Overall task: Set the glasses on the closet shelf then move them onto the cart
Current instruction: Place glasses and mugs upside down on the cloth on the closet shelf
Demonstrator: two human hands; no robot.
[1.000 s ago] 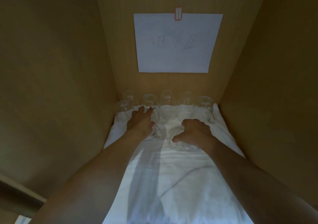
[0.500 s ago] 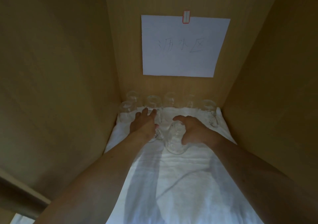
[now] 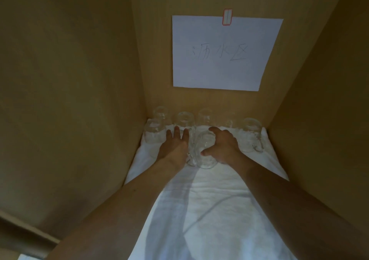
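Hands working among glass mugs on the towel-lined closet shelf.
I am seeing the right hand curling its fingers and thumb around an upturned glass mug on the white towel, while the left hand is lying beside it, fingers straight toward the back row of mugs under the paper sign.

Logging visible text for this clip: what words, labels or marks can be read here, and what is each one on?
"沥水区": handwritten on the white paper sheet on the closet's back wall.
Red-edged sticker holding the sheet's top edge: two vertical strokes, no readable text.
Glasses and the white cloth: no print or labels visible.
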